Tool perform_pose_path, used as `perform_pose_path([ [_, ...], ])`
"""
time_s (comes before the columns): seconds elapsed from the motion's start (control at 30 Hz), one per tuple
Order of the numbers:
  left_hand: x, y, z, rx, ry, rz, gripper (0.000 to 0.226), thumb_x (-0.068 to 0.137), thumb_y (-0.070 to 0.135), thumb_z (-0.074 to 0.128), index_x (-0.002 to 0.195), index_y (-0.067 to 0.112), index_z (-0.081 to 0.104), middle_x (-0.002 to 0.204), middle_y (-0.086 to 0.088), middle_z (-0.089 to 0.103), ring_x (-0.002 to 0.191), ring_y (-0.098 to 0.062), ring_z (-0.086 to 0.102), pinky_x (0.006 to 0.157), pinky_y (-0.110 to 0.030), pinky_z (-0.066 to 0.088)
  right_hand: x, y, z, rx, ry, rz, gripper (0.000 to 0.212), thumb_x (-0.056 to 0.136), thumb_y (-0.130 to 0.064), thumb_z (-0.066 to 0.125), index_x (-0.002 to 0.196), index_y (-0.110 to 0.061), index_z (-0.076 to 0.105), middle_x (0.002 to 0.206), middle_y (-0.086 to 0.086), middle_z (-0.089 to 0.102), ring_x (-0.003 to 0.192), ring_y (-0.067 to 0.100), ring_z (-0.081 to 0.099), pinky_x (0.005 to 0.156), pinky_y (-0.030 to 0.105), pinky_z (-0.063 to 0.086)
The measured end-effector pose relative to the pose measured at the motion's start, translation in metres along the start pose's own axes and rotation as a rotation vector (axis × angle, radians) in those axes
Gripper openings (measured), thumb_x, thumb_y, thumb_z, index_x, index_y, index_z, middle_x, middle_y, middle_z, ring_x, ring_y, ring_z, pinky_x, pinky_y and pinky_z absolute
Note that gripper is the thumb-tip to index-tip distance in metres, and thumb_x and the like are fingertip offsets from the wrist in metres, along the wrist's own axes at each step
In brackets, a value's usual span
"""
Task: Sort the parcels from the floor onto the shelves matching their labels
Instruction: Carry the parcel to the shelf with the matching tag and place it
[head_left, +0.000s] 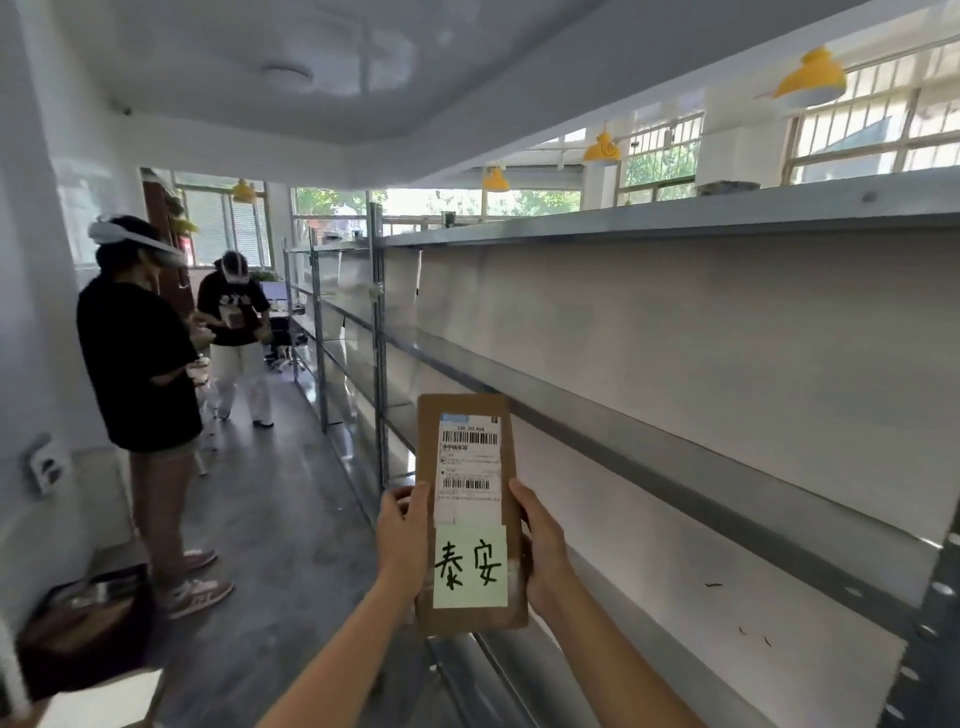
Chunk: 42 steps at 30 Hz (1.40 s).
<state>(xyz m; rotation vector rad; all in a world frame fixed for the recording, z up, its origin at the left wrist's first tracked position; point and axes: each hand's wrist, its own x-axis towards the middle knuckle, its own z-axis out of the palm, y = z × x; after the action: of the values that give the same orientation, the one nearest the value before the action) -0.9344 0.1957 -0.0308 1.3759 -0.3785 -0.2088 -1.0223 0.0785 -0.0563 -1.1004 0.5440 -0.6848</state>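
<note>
I hold a flat brown cardboard parcel upright in front of me. It carries a white shipping label with barcodes and, below that, a pale green note with two handwritten characters. My left hand grips its left edge and my right hand grips its right edge. Long grey metal shelves run along my right side, and the boards in view are bare. The parcel is level with the middle shelf edge, apart from it.
Two people wearing headsets stand in the aisle at left, one close, one farther back. A dark bag lies on the floor at lower left. More shelf units continue down the aisle. Yellow lamps hang above.
</note>
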Motion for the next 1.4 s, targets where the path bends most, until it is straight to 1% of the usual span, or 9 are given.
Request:
perform_pose_path([
  [0.23, 0.031, 0.004, -0.011, 0.014, 0.132, 0.035, 0.015, 0.101, 0.029, 0.047, 0.102, 0.014, 0.051, 0.089, -0.01, 0.065, 0.071, -0.021, 0.064, 0.056, -0.028, 0.05, 0.044, -0.001, 0.031, -0.026, -0.116, 0.042, 0.051, 0.084, -0.054, 0.074, 0.118, -0.016, 0.074, 0.108, 0.016, 0.079, 0.106, 0.039, 0.073, 0.096, 0.054, 0.059],
  [0.33, 0.043, 0.01, -0.015, 0.018, 0.16, 0.045, 0.018, 0.102, 0.022, 0.047, 0.112, 0.007, 0.051, 0.087, -0.004, 0.062, 0.068, -0.014, 0.061, 0.047, -0.016, 0.048, 0.061, 0.0, 0.041, -0.023, -0.156, 0.061, 0.064, 0.072, -0.059, 0.08, 0.12, -0.017, 0.073, 0.112, 0.016, 0.078, 0.108, 0.039, 0.072, 0.099, 0.057, 0.056],
  [0.4, 0.053, 0.011, -0.018, 0.014, 0.186, 0.028, 0.02, 0.101, 0.022, 0.05, 0.114, 0.006, 0.052, 0.089, -0.006, 0.064, 0.068, -0.015, 0.061, 0.048, -0.018, 0.048, 0.071, 0.004, 0.048, -0.02, -0.186, 0.092, 0.074, 0.062, -0.064, 0.082, 0.12, -0.018, 0.073, 0.112, 0.016, 0.078, 0.11, 0.039, 0.071, 0.101, 0.057, 0.055],
  [0.5, 0.066, 0.01, -0.023, -0.018, 0.23, 0.009, 0.022, 0.099, 0.023, 0.052, 0.115, 0.008, 0.053, 0.102, -0.013, 0.066, 0.075, -0.018, 0.063, 0.058, -0.025, 0.048, 0.087, 0.01, 0.059, 0.003, -0.228, 0.124, 0.057, 0.078, -0.057, 0.077, 0.116, -0.015, 0.076, 0.109, 0.017, 0.079, 0.106, 0.039, 0.073, 0.1, 0.055, 0.056],
  [0.63, 0.083, 0.008, -0.04, 0.006, 0.249, 0.034, 0.02, 0.1, 0.023, 0.051, 0.114, 0.008, 0.052, 0.095, -0.003, 0.063, 0.079, -0.012, 0.06, 0.058, -0.019, 0.045, 0.101, 0.018, 0.082, 0.049, -0.299, 0.172, 0.045, 0.091, -0.047, 0.069, 0.119, -0.011, 0.073, 0.108, 0.02, 0.078, 0.101, 0.04, 0.075, 0.086, 0.047, 0.061],
  [0.8, 0.128, 0.0, -0.07, 0.004, 0.279, 0.039, 0.017, 0.1, 0.023, 0.052, 0.11, 0.01, 0.053, 0.094, -0.007, 0.064, 0.076, -0.017, 0.062, 0.062, -0.027, 0.048, 0.126, 0.035, 0.125, 0.069, -0.314, 0.169, 0.055, 0.09, -0.044, 0.071, 0.126, -0.004, 0.065, 0.107, 0.022, 0.078, 0.095, 0.04, 0.076, 0.07, 0.041, 0.062],
  [1.03, 0.196, -0.001, -0.103, 0.062, 0.253, 0.074, 0.019, 0.1, 0.024, 0.05, 0.113, 0.009, 0.052, 0.093, -0.006, 0.064, 0.072, -0.015, 0.063, 0.048, -0.016, 0.049, 0.175, 0.052, 0.185, 0.027, -0.28, 0.155, 0.062, 0.081, -0.054, 0.074, 0.12, -0.006, 0.072, 0.107, 0.022, 0.078, 0.105, 0.046, 0.073, 0.1, 0.058, 0.056],
  [1.27, 0.255, -0.011, -0.118, 0.086, 0.249, 0.067, 0.019, 0.101, 0.018, 0.049, 0.114, 0.004, 0.051, 0.085, -0.003, 0.061, 0.067, -0.011, 0.058, 0.043, -0.009, 0.044, 0.216, 0.063, 0.219, 0.038, -0.296, 0.182, 0.05, 0.091, -0.05, 0.066, 0.119, -0.009, 0.073, 0.108, 0.022, 0.078, 0.108, 0.045, 0.071, 0.099, 0.055, 0.056],
  [1.4, 0.289, -0.021, -0.117, 0.082, 0.263, 0.058, 0.018, 0.101, 0.019, 0.049, 0.112, 0.005, 0.051, 0.083, -0.004, 0.061, 0.066, -0.013, 0.059, 0.041, -0.01, 0.044, 0.247, 0.065, 0.233, 0.051, -0.32, 0.184, 0.045, 0.093, -0.045, 0.065, 0.12, -0.01, 0.074, 0.109, 0.02, 0.078, 0.106, 0.042, 0.073, 0.083, 0.044, 0.062],
])
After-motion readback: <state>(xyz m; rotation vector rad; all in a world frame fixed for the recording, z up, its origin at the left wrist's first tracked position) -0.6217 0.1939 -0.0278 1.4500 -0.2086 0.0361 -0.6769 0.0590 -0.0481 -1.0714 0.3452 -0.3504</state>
